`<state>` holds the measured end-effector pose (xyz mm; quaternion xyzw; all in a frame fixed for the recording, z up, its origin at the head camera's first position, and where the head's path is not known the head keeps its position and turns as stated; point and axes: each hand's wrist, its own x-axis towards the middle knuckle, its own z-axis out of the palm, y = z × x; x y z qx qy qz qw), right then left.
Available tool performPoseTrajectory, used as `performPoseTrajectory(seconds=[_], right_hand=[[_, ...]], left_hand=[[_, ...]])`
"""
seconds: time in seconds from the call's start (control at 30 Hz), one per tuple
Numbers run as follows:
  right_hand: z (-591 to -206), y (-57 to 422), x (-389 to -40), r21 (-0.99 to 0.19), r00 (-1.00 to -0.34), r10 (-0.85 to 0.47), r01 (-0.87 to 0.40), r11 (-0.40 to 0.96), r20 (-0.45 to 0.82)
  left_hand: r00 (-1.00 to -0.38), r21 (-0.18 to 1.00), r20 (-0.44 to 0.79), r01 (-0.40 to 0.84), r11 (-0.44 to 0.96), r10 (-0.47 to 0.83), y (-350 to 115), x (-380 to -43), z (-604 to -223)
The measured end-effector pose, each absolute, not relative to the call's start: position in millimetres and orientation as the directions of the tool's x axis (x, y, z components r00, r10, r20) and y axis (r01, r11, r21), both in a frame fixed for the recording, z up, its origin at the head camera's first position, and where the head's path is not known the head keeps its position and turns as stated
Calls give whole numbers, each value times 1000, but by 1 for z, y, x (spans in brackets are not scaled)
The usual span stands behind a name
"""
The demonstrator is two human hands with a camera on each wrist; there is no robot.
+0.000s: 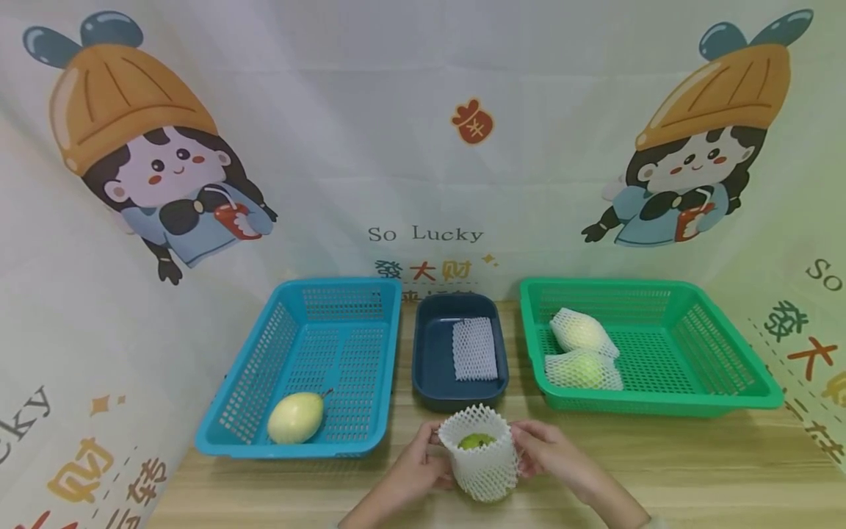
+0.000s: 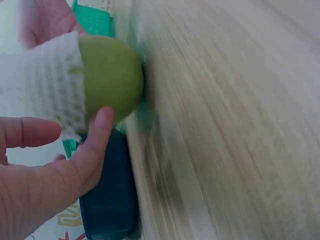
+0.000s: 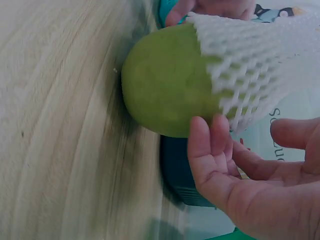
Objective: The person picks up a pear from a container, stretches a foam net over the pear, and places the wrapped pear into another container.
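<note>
A green pear [image 3: 165, 80] stands on the table, its upper part inside a white foam net sleeve [image 1: 485, 463]. The sleeve's open top flares above the fruit, and its lower edge circles the pear's side, leaving the bottom bare. My left hand [image 1: 423, 459] holds the sleeve from the left, a fingertip on the pear just under the net's edge. From the right, my right hand [image 1: 545, 448] holds it with bent fingers, two fingertips at that same edge. In the right wrist view the right thumb [image 3: 295, 134] is apart from the net.
A blue basket [image 1: 297, 450] at left contains a yellow pear [image 1: 295, 417]. Behind my hands, a dark blue tray [image 1: 432, 345] carries flat foam nets [image 1: 474, 349]. The green basket [image 1: 661, 402] at right contains two netted pears [image 1: 581, 334]. A printed cloth [image 1: 423, 147] hangs behind.
</note>
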<state>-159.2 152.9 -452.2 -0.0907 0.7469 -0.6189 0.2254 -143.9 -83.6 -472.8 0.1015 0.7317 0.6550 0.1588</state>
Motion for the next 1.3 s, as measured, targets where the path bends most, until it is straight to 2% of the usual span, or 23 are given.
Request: performPoseTrajectory(seconds=[0.1,0.2,0.37,0.57,0.77,0.9,1.17,1.3], right_hand=[[-451,152,-160,-955,-873,-434,107,278,-224],[-452,153,-159,-945,-865,-445,95,313,-234],[-455,155,-157,-951,-850,-456,148,272,-263],[-461,159,-156,-964,-813,-519,217,152,-265],[-466,164,-158,-977,-767,-609,194,83,-204],[-464,162,-156,-978,-773,-601,196,76,-201],[-464,160,-153,-971,-787,-571,161,176,-234],[-465,160,-153,-962,-790,-557,157,224,-258]], left_hand=[[-927,994,-113,-104,45,358,-83,-143,-470],[-902,993,-109,-115,12,417,-83,-144,-468],[-865,995,-76,-32,95,496,-77,-142,-470],[-906,948,45,171,267,421,-67,-139,-476],[-920,912,57,206,354,388,-64,-137,-477],[-923,906,55,205,369,380,-62,-137,-480],[-899,930,4,164,328,438,-65,-139,-487],[-862,909,40,241,340,505,-69,-141,-489]])
